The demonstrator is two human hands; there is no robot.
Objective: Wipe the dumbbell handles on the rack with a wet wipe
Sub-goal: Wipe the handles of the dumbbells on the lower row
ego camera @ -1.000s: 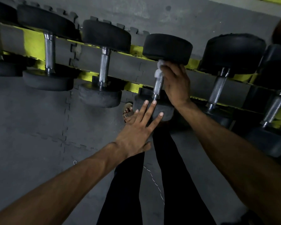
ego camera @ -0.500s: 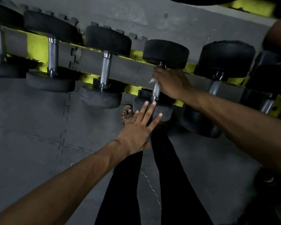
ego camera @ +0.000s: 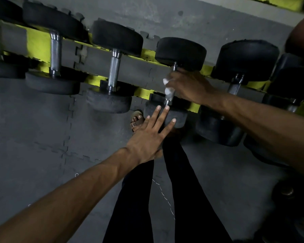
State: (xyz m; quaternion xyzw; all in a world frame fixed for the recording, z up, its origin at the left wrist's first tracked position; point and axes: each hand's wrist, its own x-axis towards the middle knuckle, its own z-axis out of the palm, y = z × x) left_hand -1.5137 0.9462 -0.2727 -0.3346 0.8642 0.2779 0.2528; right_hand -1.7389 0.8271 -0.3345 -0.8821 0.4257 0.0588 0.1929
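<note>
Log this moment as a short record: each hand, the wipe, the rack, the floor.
right hand: grips crumpled white wet wipe round the steel dumbbell handle
left hand: fingers straight, resting on that dumbbell's near black rubber head
rack: yellow metal rack, row of black dumbbells across it
floor: grey interlocking foam mats
</note>
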